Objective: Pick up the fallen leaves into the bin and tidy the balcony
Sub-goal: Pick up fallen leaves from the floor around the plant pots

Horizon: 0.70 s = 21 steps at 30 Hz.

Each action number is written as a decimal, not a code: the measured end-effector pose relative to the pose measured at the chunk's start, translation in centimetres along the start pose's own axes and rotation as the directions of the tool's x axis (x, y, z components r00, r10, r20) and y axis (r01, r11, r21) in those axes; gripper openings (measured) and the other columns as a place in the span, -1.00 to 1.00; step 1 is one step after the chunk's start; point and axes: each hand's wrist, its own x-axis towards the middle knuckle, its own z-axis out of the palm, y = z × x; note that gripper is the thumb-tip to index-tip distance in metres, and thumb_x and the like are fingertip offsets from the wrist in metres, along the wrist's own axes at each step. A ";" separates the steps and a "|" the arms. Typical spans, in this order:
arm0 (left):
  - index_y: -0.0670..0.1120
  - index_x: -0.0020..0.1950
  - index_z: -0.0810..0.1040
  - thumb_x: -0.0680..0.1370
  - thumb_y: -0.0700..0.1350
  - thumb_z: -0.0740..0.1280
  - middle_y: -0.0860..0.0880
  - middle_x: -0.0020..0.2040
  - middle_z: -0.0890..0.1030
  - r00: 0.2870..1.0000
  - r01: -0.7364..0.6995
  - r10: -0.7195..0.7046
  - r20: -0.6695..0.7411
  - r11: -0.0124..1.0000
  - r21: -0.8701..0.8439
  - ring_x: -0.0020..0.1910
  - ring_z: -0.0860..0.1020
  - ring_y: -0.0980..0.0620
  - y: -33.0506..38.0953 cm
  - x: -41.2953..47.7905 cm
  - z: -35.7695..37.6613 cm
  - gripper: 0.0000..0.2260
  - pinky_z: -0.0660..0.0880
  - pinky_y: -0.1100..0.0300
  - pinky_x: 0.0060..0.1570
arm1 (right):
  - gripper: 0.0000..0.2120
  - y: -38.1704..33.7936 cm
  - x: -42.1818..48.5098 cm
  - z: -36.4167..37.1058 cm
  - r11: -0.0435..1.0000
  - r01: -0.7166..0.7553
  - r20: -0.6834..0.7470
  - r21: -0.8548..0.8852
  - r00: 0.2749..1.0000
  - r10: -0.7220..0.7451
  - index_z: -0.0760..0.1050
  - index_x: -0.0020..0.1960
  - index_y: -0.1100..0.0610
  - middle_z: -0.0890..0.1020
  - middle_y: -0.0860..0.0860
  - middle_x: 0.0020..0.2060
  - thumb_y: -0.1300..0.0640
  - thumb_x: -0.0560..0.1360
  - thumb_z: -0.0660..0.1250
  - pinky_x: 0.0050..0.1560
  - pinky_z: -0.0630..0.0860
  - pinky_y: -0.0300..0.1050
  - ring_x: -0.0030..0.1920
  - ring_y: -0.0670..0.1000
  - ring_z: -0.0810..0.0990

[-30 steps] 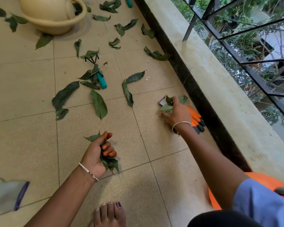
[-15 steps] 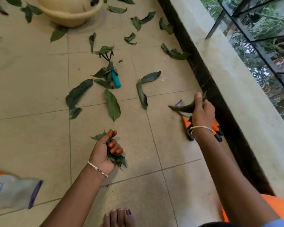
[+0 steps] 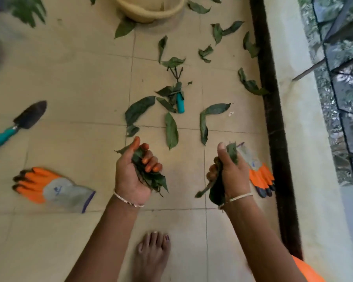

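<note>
— Green leaves, long and pointed, thin as paper: I judge them almost weightless, bending without snapping and crushing easily into a fist. How are the hands?
— The left hand (image 3: 130,171) has its fingers curled round a crumpled bunch of leaves (image 3: 151,180). The right hand (image 3: 232,174) clutches a second bunch (image 3: 215,192), thumb laid along it, stalks trailing below the wrist
— And the rest?
— Many loose leaves (image 3: 171,131) lie scattered on the floor tiles (image 3: 69,78) ahead of both hands, some over the teal-handled hand rake (image 3: 180,103), some against the dark skirting (image 3: 273,139)
— I'd pinch each by the stalk or midrib, or rake several together with flat fingers. A draught could lift them, so full fists should go to the bin soon. Where is it?
— I cannot tell: a cream tub (image 3: 151,15) stands at the top edge, and an orange shape (image 3: 308,270) shows in the bottom right corner
— Any writing?
— A small blue mark on the orange-and-grey glove (image 3: 55,188) near the trowel (image 3: 18,123), another on the second glove (image 3: 257,169) just beside the right hand, both too blurred to read
</note>
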 end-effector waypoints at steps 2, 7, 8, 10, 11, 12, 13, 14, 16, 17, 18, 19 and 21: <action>-0.04 -0.32 0.39 0.55 0.02 0.29 0.05 -0.45 0.27 1.000 0.017 -0.019 -0.024 0.998 -0.061 -0.54 0.23 0.12 1.5 -3.5 -0.4 -0.72 0.25 0.28 -0.51 | -0.78 -0.8 -3.4 1.6 0.998 -0.057 0.114 0.012 0.992 0.055 0.36 -0.15 0.11 0.28 0.01 -0.47 0.04 0.61 0.29 -0.62 0.24 -0.29 -0.60 -0.07 0.25; -0.02 -0.38 0.29 0.55 0.01 0.27 0.07 -0.50 0.24 0.993 0.032 -0.050 -0.108 0.986 -0.162 -0.60 0.22 0.14 5.2 -16.4 -1.2 -0.66 0.21 0.32 -0.59 | -0.66 -2.4 -13.9 4.7 0.876 -0.482 0.333 0.024 0.830 0.448 0.40 -0.18 0.09 0.27 -0.03 -0.47 -0.15 0.60 0.19 -0.68 0.14 -0.39 -0.64 -0.12 0.15; -0.02 -0.37 0.29 0.57 0.01 0.26 0.07 -0.50 0.25 0.991 0.026 -0.048 -0.123 0.984 -0.178 -0.60 0.23 0.14 6.0 -19.6 -1.2 -0.66 0.22 0.31 -0.60 | -0.66 -2.9 -16.5 4.9 0.844 -0.537 0.369 0.017 0.787 0.494 0.40 -0.19 0.09 0.27 -0.03 -0.47 -0.16 0.59 0.19 -0.69 0.14 -0.39 -0.65 -0.12 0.16; -0.02 -0.36 0.29 0.61 0.03 0.24 0.06 -0.50 0.26 0.987 -0.010 -0.023 -0.160 0.980 -0.200 -0.61 0.24 0.14 7.2 -25.0 -0.9 -0.64 0.24 0.31 -0.62 | -0.70 -4.0 -21.0 5.2 0.785 -0.620 0.457 0.004 0.699 0.550 0.41 -0.18 0.11 0.29 -0.03 -0.48 -0.11 0.52 0.31 -0.72 0.17 -0.38 -0.66 -0.12 0.19; -0.02 -0.35 0.29 0.61 0.03 0.24 0.06 -0.50 0.27 0.983 -0.029 -0.011 -0.185 0.978 -0.209 -0.60 0.25 0.13 8.0 -28.3 -0.5 -0.64 0.25 0.30 -0.62 | -0.70 -4.9 -23.8 5.4 0.755 -0.655 0.502 -0.013 0.649 0.571 0.43 -0.19 0.13 0.30 -0.02 -0.48 -0.06 0.43 0.45 -0.73 0.19 -0.36 -0.66 -0.11 0.20; -0.03 -0.35 0.29 0.62 0.04 0.24 0.06 -0.49 0.27 0.980 -0.043 0.000 -0.198 0.976 -0.214 -0.60 0.25 0.13 8.8 -31.2 0.0 -0.64 0.25 0.30 -0.62 | -0.63 -5.7 -26.3 5.5 0.725 -0.688 0.550 -0.023 0.598 0.584 0.44 -0.20 0.14 0.31 -0.02 -0.48 0.01 0.29 0.60 -0.74 0.20 -0.35 -0.66 -0.10 0.22; -0.03 -0.35 0.29 0.62 0.04 0.24 0.05 -0.49 0.27 0.978 -0.060 0.013 -0.208 0.973 -0.223 -0.60 0.25 0.13 9.6 -34.6 0.8 -0.63 0.25 0.30 -0.62 | -0.55 -7.0 -29.3 5.7 0.699 -0.714 0.592 -0.044 0.545 0.594 0.46 -0.20 0.15 0.32 -0.01 -0.47 0.06 0.16 0.68 -0.75 0.20 -0.34 -0.66 -0.10 0.23; -0.03 -0.35 0.29 0.62 0.04 0.24 0.05 -0.49 0.27 0.976 -0.078 0.026 -0.217 0.969 -0.233 -0.60 0.25 0.13 10.2 -37.8 1.7 -0.63 0.25 0.30 -0.62 | -0.51 -8.3 -32.0 5.8 0.682 -0.729 0.625 -0.065 0.503 0.597 0.46 -0.19 0.15 0.32 -0.01 -0.47 0.09 0.09 0.71 -0.75 0.20 -0.33 -0.66 -0.09 0.24; -0.03 -0.36 0.30 0.61 0.03 0.25 0.05 -0.48 0.28 0.970 -0.111 0.049 -0.237 0.961 -0.252 -0.60 0.25 0.13 11.5 -44.3 3.7 -0.63 0.25 0.30 -0.61 | -0.50 -10.9 -37.5 6.1 0.660 -0.741 0.684 -0.121 0.420 0.597 0.45 -0.18 0.16 0.33 0.00 -0.46 0.12 0.10 0.71 -0.75 0.19 -0.32 -0.65 -0.09 0.25; -0.03 -0.36 0.30 0.61 0.03 0.26 0.05 -0.48 0.28 0.968 -0.127 0.061 -0.245 0.956 -0.265 -0.59 0.25 0.13 12.2 -47.6 4.8 -0.64 0.26 0.29 -0.61 | -0.53 -12.4 -40.3 6.3 0.640 -0.754 0.711 -0.148 0.369 0.599 0.46 -0.18 0.16 0.34 0.00 -0.46 0.13 0.13 0.70 -0.75 0.20 -0.30 -0.64 -0.09 0.25; -0.02 -0.36 0.30 0.61 0.02 0.26 0.05 -0.47 0.28 0.964 -0.147 0.074 -0.256 0.949 -0.280 -0.59 0.24 0.13 12.7 -51.2 5.8 -0.64 0.26 0.29 -0.61 | -0.57 -13.8 -43.2 6.4 0.619 -0.763 0.730 -0.186 0.314 0.607 0.47 -0.18 0.18 0.35 0.00 -0.46 0.15 0.16 0.69 -0.74 0.20 -0.29 -0.63 -0.09 0.24; -0.02 -0.36 0.30 0.61 0.01 0.26 0.05 -0.47 0.28 0.959 -0.168 0.088 -0.268 0.942 -0.290 -0.59 0.24 0.12 13.0 -54.5 6.7 -0.64 0.26 0.29 -0.60 | -0.61 -15.0 -45.9 6.5 0.607 -0.763 0.741 -0.224 0.271 0.614 0.48 -0.19 0.19 0.36 0.01 -0.45 0.16 0.20 0.67 -0.74 0.21 -0.28 -0.63 -0.09 0.23; -0.02 -0.38 0.30 0.60 -0.01 0.27 0.05 -0.46 0.27 0.950 -0.219 0.130 -0.285 0.926 -0.308 -0.59 0.24 0.12 13.3 -60.5 7.8 -0.63 0.25 0.30 -0.59 | -0.70 -17.2 -50.9 6.8 0.594 -0.744 0.749 -0.307 0.196 0.633 0.50 -0.19 0.20 0.37 0.01 -0.45 0.14 0.30 0.61 -0.72 0.22 -0.28 -0.62 -0.08 0.22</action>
